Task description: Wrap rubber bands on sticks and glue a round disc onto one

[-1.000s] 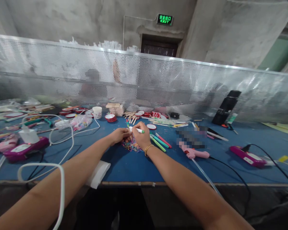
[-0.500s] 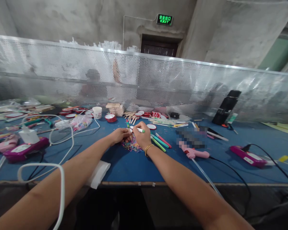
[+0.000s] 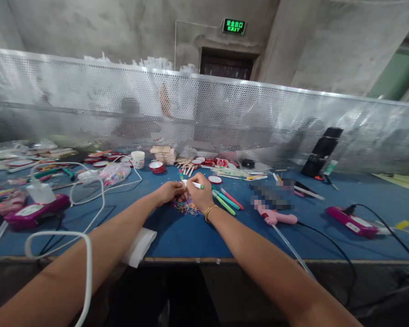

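My right hand [image 3: 200, 193] is closed round a white felt-tip pen [image 3: 198, 185] with a green end, tilted across the fingers. Close beside it, my left hand [image 3: 171, 192] pinches a thin stick [image 3: 181, 174] whose upper end is coloured green and red. The pen's tip meets the stick near the left fingers, though the exact contact is too small to see. Under both hands lies a tangled heap of small multicoloured bands or strings [image 3: 188, 209]. Just right of my right hand, several felt-tip pens [image 3: 227, 203] in green, teal and red lie side by side on the blue table [image 3: 191, 240].
Behind the hands are wooden sticks [image 3: 188, 168], red-rimmed lids [image 3: 157, 167] and a paper cup [image 3: 138, 160]. A pink glue gun [image 3: 276, 218] with its cord lies at right, and a purple power strip [image 3: 352, 222] beyond it. White cable [image 3: 102, 204] loops on the left. A perforated metal screen [image 3: 225, 118] closes the back.
My right hand and the pen have shifted very slightly left, along the stick. My left hand keeps its place and its pinch.
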Available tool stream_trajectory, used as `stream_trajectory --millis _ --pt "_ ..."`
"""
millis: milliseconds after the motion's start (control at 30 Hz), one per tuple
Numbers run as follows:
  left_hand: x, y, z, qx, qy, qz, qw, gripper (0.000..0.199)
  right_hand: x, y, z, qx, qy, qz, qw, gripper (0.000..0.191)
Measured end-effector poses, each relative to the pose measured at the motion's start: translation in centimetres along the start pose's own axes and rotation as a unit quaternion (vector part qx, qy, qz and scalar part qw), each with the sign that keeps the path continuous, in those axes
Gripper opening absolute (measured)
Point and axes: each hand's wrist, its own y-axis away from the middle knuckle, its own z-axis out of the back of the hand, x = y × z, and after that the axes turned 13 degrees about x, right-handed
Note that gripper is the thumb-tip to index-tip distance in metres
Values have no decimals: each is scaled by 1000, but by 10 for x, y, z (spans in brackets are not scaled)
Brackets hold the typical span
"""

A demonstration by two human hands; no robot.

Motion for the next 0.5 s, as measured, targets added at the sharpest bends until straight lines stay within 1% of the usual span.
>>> stream_trajectory --millis 233,500 --pt "2 -1 0 -6 -5 2 1000 43 -1 -1 0 -6 10 -1 1000 14" --pt "-5 2 -1 -4 17 10 1000 37 -6 -4 2 -31 26 -13 999 13"
